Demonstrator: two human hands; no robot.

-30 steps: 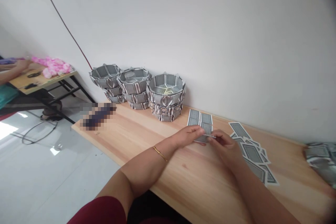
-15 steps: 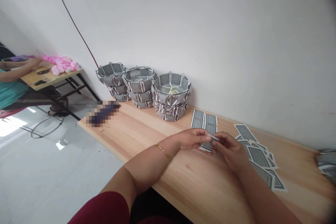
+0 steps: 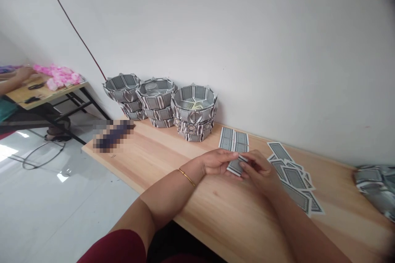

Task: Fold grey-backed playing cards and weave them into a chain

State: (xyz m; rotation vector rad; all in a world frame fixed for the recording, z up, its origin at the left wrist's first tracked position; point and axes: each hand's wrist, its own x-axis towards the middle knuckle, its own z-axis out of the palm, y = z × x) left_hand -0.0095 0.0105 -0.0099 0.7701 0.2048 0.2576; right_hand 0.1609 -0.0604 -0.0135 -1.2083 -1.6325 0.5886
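Observation:
Between my two hands is a grey playing card (image 3: 235, 167) with a white edge and a patterned border. My left hand (image 3: 219, 162) grips it from the left, thumb on top and fingers beneath. Pinching the card's right side is my right hand (image 3: 258, 171); whether a second card lies under it I cannot tell. Just beyond my hands, grey cards (image 3: 227, 138) lie side by side in a neat group on the wooden table (image 3: 216, 213). Beside my right forearm is a loose, overlapping pile of similar cards (image 3: 294, 177), partly covered by the arm.
Three stacks of round bowls made of folded cards (image 3: 194, 111) stand along the wall. A blurred-out dark object (image 3: 114, 135) lies at the table's left end. More folded card work (image 3: 375, 185) is at the right edge. A co-worker's hand (image 3: 24, 73) is near pink material (image 3: 58, 76) on another table.
The view has shifted a little to the right. The small folded-looking edge between my fingers now appears as a flatter card face, and both hands still grip it.

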